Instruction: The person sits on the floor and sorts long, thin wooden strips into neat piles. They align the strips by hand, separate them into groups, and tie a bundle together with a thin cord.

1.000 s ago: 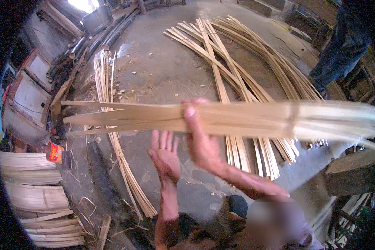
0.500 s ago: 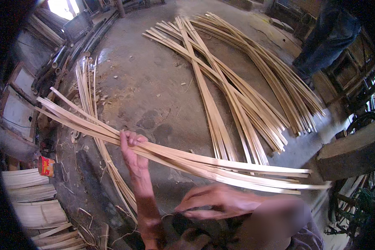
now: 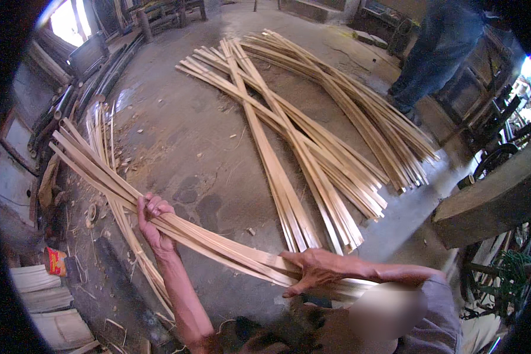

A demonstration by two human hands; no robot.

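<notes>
My left hand [image 3: 156, 217] is closed round a bundle of long, pale bamboo strips [image 3: 221, 243]. The bundle slants across in front of me, its far-left ends fanned apart. Toward its other end my right hand [image 3: 315, 268] lies over the strips, thumb on one side and fingers on the other, gripping them. Past that hand, the bundle's near-right end is partly hidden by my right forearm. Below my left hand, more thin strips [image 3: 138, 251] lie on the floor, crossing under the held bundle.
Several crossed bundles of strips [image 3: 301, 147] lie on the floor ahead. Beyond them at the right stands a person in blue trousers [image 3: 436, 59]. A thick beam [image 3: 484, 203] is at the right. Stacked pale slats [image 3: 59, 327] and a red-yellow container [image 3: 55, 261] are at the left.
My right hand has come up from below the bundle and closed on the strips. My left hand, still holding them, has shifted left and slightly down. The view has shifted too.
</notes>
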